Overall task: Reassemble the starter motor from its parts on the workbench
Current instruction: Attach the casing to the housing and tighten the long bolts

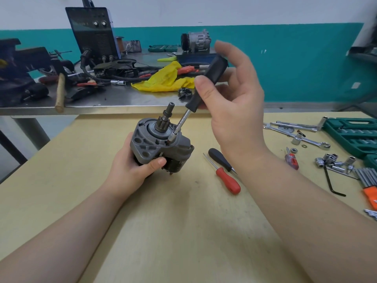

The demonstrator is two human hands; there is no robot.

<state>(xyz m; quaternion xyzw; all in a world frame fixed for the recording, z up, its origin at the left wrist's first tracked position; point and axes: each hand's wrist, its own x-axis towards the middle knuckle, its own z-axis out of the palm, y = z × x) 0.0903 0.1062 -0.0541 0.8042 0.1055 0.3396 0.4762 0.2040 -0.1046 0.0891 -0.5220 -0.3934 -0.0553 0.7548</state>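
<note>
I am holding the starter motor (pixel 161 144) upright above the wooden table (pixel 163 231) in my left hand (pixel 130 168), fingers and thumb wrapped around its lower body, gear shaft (pixel 166 117) pointing up. My right hand (pixel 230 94) is steadying the black-handled screwdriver (pixel 204 88): the thumb is pressing the handle against the base of the fingers, while the fingers themselves are spreading loosely away from the handle's top. The driver's tip is sitting at a screw recess in the grey end housing (pixel 149 141), just beside the gear shaft; the screw head itself is too small to make out.

Risks, as I am judging them:
- The driver is leaning at a slant, so the tip may be slipping out of the recess and chewing the screw head.
- With so light a hold on the handle, the tool may be tipping over.
- A slipped tip is heading toward my left thumb (pixel 157 162), which is lying just below the housing.
- The motor is unsupported by the table, so downward pressure may be twisting it in my palm.

A red-handled screwdriver (pixel 227 182) and a second black-handled one (pixel 220 159) are lying on the table near my right forearm.
</note>
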